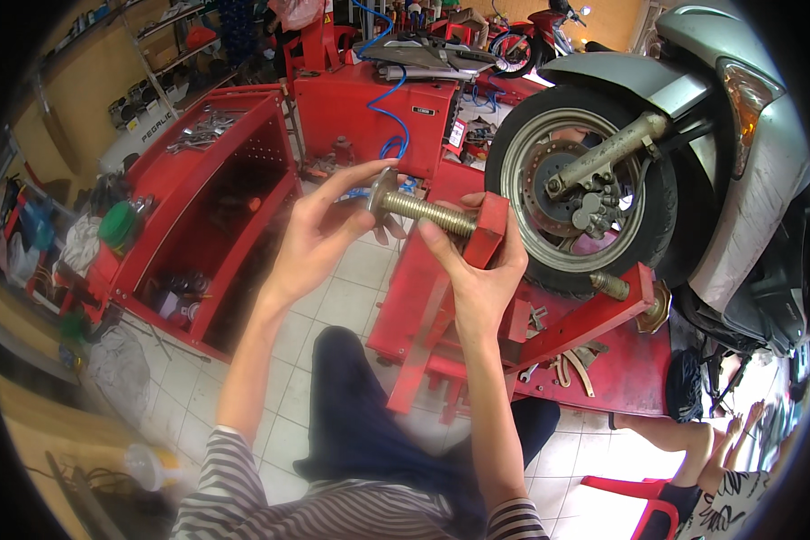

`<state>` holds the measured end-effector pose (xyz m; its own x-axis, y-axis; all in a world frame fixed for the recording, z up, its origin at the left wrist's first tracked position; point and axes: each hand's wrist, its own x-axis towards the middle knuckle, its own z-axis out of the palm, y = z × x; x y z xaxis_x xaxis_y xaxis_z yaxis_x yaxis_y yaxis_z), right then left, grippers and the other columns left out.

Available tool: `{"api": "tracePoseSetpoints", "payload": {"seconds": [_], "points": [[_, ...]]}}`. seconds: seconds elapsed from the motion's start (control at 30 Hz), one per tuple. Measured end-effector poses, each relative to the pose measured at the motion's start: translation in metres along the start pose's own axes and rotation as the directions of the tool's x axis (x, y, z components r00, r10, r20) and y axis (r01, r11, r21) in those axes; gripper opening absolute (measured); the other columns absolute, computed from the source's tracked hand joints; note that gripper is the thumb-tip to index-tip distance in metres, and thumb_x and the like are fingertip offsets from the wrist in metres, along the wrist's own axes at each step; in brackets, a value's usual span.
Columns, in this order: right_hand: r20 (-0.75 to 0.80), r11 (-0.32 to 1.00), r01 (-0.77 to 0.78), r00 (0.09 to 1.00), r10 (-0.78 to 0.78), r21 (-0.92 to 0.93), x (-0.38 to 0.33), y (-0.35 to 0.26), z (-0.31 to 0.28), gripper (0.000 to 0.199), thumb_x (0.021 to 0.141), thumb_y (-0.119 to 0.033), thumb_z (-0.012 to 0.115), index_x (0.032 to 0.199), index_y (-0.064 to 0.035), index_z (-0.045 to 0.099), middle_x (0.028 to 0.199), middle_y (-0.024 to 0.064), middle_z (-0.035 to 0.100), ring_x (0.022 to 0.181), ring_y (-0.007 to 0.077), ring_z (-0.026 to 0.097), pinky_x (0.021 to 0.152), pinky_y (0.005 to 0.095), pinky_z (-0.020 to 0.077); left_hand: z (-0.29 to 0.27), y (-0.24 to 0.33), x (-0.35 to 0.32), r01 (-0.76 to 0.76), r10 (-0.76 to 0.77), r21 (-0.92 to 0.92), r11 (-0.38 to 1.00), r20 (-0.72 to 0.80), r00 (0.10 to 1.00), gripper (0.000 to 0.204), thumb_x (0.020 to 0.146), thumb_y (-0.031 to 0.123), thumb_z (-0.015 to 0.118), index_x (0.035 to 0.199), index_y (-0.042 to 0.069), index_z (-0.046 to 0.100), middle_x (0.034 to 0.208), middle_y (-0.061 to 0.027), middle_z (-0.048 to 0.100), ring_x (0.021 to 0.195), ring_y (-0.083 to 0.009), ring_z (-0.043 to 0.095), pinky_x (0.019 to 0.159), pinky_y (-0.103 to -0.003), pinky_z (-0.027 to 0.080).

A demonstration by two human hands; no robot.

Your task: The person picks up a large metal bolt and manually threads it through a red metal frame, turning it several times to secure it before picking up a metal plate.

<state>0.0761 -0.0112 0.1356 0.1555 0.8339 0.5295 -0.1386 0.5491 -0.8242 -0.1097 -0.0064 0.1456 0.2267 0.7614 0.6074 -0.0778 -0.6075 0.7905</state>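
Note:
A thick brass-coloured threaded screw (427, 213) runs through the upright end of a red metal arm (489, 232). At its left end is a wide, flat disc head (382, 192), pinched between the thumb and fingers of my left hand (319, 225). My right hand (484, 281) is wrapped round the red arm's end, thumb lying along the screw. To the right stands a matching red arm (578, 326) with a second threaded screw (610, 286) and its brass knob (654, 309). Just beyond my right hand is the motorbike's front wheel (585, 184).
Wrenches (202, 131) lie on a red tool cabinet (234, 202) at left. A silver motorbike (675, 85) stands on the red lift platform (603, 391), with loose tools near its edge. At lower right, a person (706, 468) sits by a red chair (661, 517).

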Motion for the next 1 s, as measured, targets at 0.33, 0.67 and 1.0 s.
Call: {"api": "tracePoseSetpoints", "payload": {"seconds": [0.33, 0.67, 1.0], "points": [[0.005, 1.000, -0.002, 1.000, 0.002, -0.021, 0.000, -0.003, 0.000, 0.040, 0.075, -0.010, 0.085, 0.106, 0.0008, 0.061, 0.098, 0.0101, 0.070, 0.095, 0.0164, 0.067, 0.085, 0.0317, 0.0522, -0.003, 0.001, 0.000, 0.002, -0.004, 0.058, 0.998, 0.028, 1.000, 0.056, 0.097, 0.024, 0.062, 0.141, -0.004, 0.043, 0.133, -0.0199, 0.057, 0.097, -0.0214, 0.066, 0.075, -0.033, 0.056], [-0.021, 0.996, -0.089, 0.996, 0.089, 0.008, 0.001, -0.007, 0.002, 0.037, 0.077, -0.016, 0.085, 0.102, 0.0012, 0.062, 0.093, 0.0093, 0.069, 0.087, 0.0152, 0.066, 0.081, 0.0302, 0.0523, -0.011, -0.013, 0.010, -0.124, 0.136, -0.162, 0.979, 0.069, 0.988, 0.045, 0.086, -0.001, 0.068, 0.129, 0.001, 0.055, 0.145, -0.0200, 0.048, 0.127, -0.0322, 0.054, 0.113, -0.046, 0.040], [-0.036, 0.997, -0.060, 0.997, 0.062, 0.055, 0.002, -0.002, 0.002, 0.036, 0.077, -0.018, 0.085, 0.099, 0.0002, 0.063, 0.089, 0.0070, 0.067, 0.084, 0.0137, 0.064, 0.080, 0.0302, 0.0519, -0.017, -0.009, 0.009, -0.068, 0.080, -0.167, 0.984, 0.063, 0.995, 0.058, 0.076, -0.008, 0.074, 0.130, -0.002, 0.054, 0.139, -0.0198, 0.052, 0.120, -0.0345, 0.060, 0.097, -0.044, 0.056]]}}
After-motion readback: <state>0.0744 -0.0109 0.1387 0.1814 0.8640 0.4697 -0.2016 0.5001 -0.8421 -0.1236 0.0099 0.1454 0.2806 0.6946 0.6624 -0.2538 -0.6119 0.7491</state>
